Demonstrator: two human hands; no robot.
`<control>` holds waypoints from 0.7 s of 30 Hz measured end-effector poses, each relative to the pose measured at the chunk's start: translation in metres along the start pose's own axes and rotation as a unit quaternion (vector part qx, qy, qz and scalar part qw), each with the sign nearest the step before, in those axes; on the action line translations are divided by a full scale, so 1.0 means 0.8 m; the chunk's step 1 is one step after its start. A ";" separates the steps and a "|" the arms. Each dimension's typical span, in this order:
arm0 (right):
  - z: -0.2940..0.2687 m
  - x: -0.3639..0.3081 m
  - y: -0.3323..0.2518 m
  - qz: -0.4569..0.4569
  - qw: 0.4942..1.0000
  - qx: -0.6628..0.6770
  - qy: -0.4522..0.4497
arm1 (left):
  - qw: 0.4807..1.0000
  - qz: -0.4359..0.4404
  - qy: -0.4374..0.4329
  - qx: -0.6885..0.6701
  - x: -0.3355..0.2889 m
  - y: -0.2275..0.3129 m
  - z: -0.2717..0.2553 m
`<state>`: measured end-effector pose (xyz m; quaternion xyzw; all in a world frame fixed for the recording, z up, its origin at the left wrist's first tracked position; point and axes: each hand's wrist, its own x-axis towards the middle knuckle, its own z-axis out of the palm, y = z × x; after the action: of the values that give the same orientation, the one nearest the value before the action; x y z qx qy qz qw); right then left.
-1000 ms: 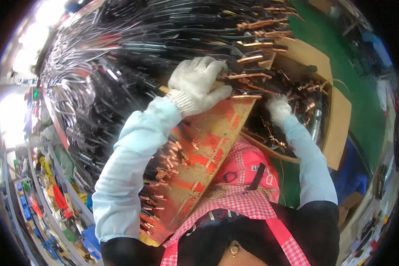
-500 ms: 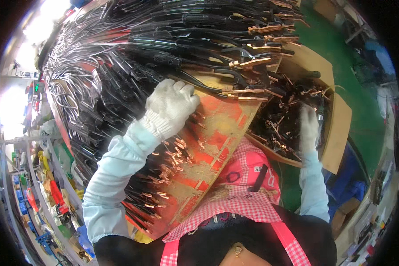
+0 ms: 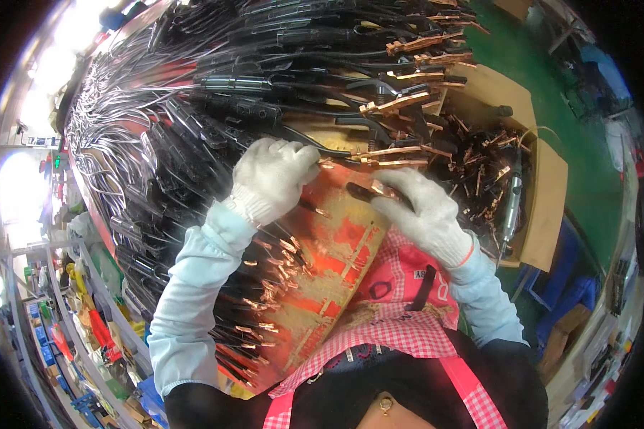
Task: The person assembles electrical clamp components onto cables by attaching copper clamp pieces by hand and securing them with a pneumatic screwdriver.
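My left hand (image 3: pixel 273 171), in a white glove, is closed round a black cable whose copper end (image 3: pixel 326 164) pokes out past the fingers. To its right my right hand (image 3: pixel 426 211), also gloved, pinches a small clamp part (image 3: pixel 362 191) with a dark body and copper metal. The two hands are apart, above the worn red and yellow tabletop (image 3: pixel 340 239). Finished-looking clamps with copper jaws (image 3: pixel 399 152) and black handles lie just beyond them. Below my left hand, several loose cable ends (image 3: pixel 283 261) with copper tips fan over the table.
An open cardboard box (image 3: pixel 549 193) full of black and copper clamp parts (image 3: pixel 479 157) stands right of the table. A grey cylindrical tool (image 3: pixel 511 207) hangs inside it. Bundled cables (image 3: pixel 104 114) cover the far left. Shelving (image 3: pixel 50 286) lines the left side; a blue container (image 3: pixel 569 297) stands lower right.
My right hand has come out of the box and moved left over the table, now with a clamp part in its fingers. My left hand has stayed nearly in place, turning slightly.
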<state>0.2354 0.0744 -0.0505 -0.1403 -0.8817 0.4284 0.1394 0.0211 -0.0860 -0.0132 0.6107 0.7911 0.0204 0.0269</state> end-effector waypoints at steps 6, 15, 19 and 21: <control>0.000 0.020 -0.027 0.010 0.997 0.037 -0.061 | 0.990 -0.004 0.003 -0.140 -0.018 0.011 -0.011; 0.036 0.046 -0.042 -0.189 0.976 -0.109 0.003 | 0.976 0.011 -0.045 -0.214 -0.020 0.005 -0.006; 0.020 0.033 -0.031 -0.076 0.993 -0.092 0.026 | 0.969 -0.029 -0.033 -0.243 -0.019 0.009 -0.004; 0.014 0.016 -0.018 0.051 0.997 -0.020 0.054 | 0.956 -0.052 -0.032 -0.286 -0.014 0.013 -0.009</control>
<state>0.2174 0.0627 -0.0437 -0.2103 -0.8729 0.4093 0.1619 0.0338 -0.0938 -0.0052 0.5363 0.7815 0.2248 0.2263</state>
